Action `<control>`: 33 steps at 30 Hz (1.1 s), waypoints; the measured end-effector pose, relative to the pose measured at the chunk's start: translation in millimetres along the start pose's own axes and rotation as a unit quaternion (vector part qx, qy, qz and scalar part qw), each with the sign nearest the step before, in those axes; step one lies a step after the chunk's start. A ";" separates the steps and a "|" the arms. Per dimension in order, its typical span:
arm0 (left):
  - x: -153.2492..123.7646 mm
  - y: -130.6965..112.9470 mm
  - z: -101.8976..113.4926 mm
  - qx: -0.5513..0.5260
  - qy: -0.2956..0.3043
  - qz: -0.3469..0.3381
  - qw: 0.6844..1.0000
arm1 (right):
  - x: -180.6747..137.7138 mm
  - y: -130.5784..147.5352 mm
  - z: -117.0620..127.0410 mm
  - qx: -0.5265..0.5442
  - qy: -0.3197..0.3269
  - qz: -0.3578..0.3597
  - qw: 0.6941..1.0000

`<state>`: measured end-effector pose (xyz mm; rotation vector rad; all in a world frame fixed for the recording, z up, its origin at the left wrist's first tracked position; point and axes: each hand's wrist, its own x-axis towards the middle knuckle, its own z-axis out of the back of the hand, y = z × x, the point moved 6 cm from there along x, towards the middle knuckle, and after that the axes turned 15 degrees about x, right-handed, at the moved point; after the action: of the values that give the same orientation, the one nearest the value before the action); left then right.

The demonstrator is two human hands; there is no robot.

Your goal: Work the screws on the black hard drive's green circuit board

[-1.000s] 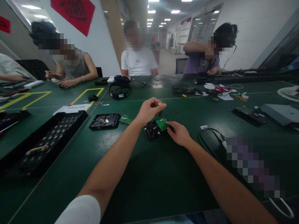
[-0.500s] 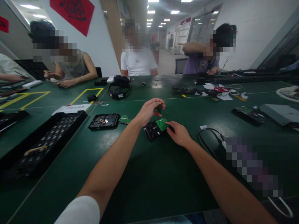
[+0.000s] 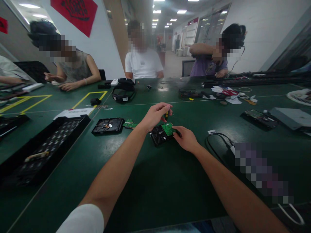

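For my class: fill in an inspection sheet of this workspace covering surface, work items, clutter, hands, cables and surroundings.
Surface: green tabletop, with yellow outlines toward the far left.
Work items: hard drive with a green board on it; yellow-and-black tool, probably a screwdriver, over the board.
Clutter: second drive, loose board and black tray at left; grey box at right; papers farther back.
Hands: left hand holds the tool; right hand is at the drive's right edge, its exact grip unclear.
Cables: black cable curving at right.
Surroundings: three people across the tabletop; red wall sign.

A white short sleeve leaves the left forearm bare.
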<state>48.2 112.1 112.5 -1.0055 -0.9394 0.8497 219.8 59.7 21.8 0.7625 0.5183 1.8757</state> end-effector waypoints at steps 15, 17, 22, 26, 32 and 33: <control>-3.5 -11.3 -2.5 -0.037 0.007 0.006 0.999 | 0.2 -1.2 -0.7 0.000 -0.004 0.005 1.000; -2.6 -9.9 0.2 -0.034 -0.003 0.008 0.999 | 0.3 -1.0 -0.8 0.003 -0.002 0.004 1.000; 0.0 -5.1 3.0 -0.013 -0.005 -0.005 1.000 | 0.8 1.2 0.2 0.004 -0.003 0.002 1.000; 0.5 -5.4 3.4 0.039 -0.015 -0.029 0.999 | 0.5 2.7 0.8 0.005 -0.002 0.005 1.000; -0.7 -6.4 6.6 0.077 -0.055 -0.038 0.995 | -0.1 3.3 0.9 0.007 -0.003 0.005 1.000; -0.7 -6.3 6.9 0.081 -0.062 -0.037 0.994 | -0.2 3.3 0.8 0.008 -0.003 0.006 1.000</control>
<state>42.4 111.6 119.9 -0.7803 -0.9895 0.9190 218.2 58.2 24.5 0.7839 0.5260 1.8815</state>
